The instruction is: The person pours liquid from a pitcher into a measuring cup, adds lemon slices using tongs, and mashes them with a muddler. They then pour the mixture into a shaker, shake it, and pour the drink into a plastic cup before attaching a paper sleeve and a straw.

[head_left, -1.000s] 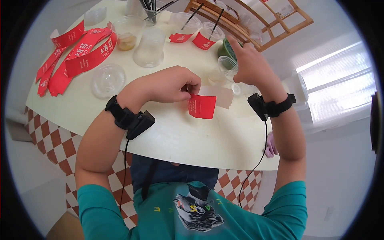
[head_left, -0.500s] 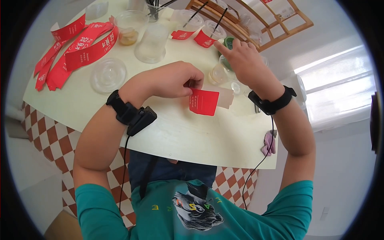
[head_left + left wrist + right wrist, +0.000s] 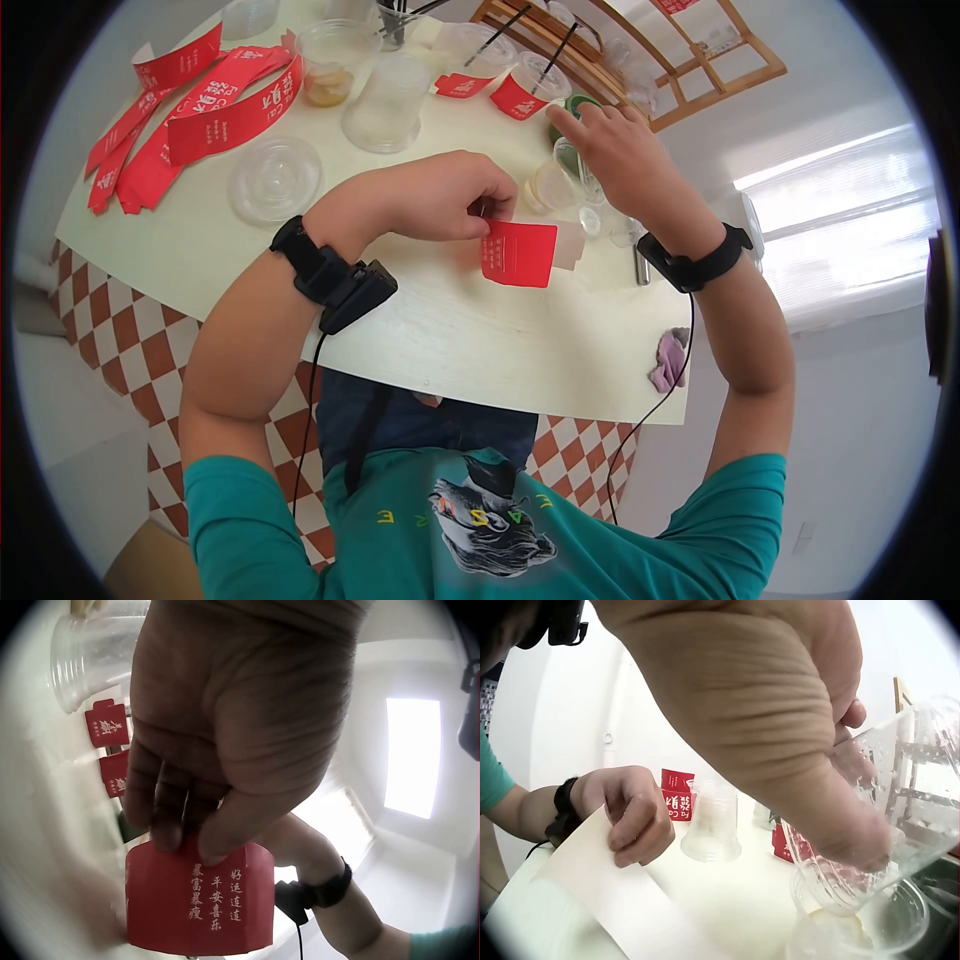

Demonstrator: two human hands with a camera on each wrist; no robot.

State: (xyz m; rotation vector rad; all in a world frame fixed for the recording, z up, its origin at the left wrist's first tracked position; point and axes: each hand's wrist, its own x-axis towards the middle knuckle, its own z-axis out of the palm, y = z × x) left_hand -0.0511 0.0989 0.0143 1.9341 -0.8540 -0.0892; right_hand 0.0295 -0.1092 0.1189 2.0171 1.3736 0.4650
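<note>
My left hand [image 3: 445, 195] pinches one end of a red cardboard cup sleeve [image 3: 520, 255] between thumb and fingers, holding it over the front of the table. White printed characters show on its red face in the left wrist view; its pale inside faces the right wrist camera. My right hand [image 3: 625, 160] grips a clear plastic cup [image 3: 922, 769] wet with drops, the thumb pressed on its side. Right below that cup stands another clear cup [image 3: 911, 930], with a pale yellow slice [image 3: 836, 928] showing near it.
Several red sleeves [image 3: 205, 115] lie at the left beside a clear lid [image 3: 275, 180]. An upturned clear cup [image 3: 385, 110] stands mid-table. Two cups with red sleeves and black straws [image 3: 520, 95] are at the back. A purple cloth [image 3: 668, 362] lies near the right edge.
My right hand has come down and slightly forward from its raised pose, fingers now lower over the cups. The left hand keeps the sleeve in nearly the same place.
</note>
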